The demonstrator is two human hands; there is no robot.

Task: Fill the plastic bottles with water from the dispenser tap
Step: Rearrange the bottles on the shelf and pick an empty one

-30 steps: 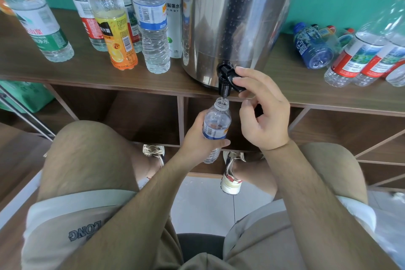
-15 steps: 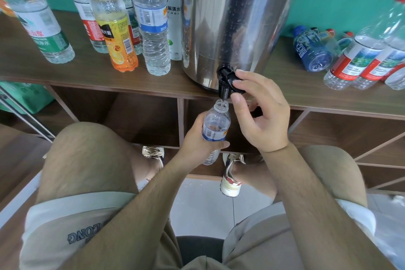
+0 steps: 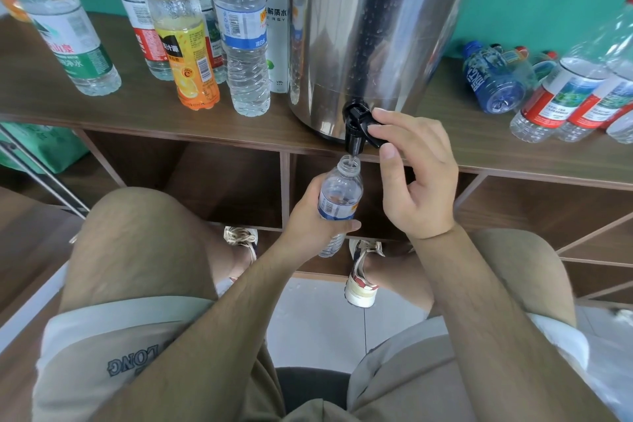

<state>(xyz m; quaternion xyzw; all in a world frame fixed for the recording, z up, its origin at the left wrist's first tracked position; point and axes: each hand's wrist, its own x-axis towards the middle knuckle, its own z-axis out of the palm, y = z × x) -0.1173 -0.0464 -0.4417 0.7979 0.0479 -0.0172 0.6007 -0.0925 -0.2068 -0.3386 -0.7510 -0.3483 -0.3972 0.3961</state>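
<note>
- Left hand point(image 3: 310, 216) wraps round a small clear plastic bottle with a blue label point(image 3: 339, 204), open mouth right under the spout.
- Right hand point(image 3: 416, 175) — fingertips pinching the black tap lever point(image 3: 361, 125).
- Behind, the shiny steel dispenser drum point(image 3: 370, 27) on the brown wooden shelf point(image 3: 137, 106), bottles either side.

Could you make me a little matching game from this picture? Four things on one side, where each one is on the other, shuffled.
1. small clear plastic bottle with blue label
2. black plastic tap
3. yellow-capped plastic bottle with orange label
4. dark blue plastic bottle

A. lying on its side, right of the shiny steel dispenser
B. gripped in the left hand, under the tap
C. standing upright, left of the dispenser
D. pinched by fingers of the right hand

Pairs: 1-B; 2-D; 3-C; 4-A.
</note>
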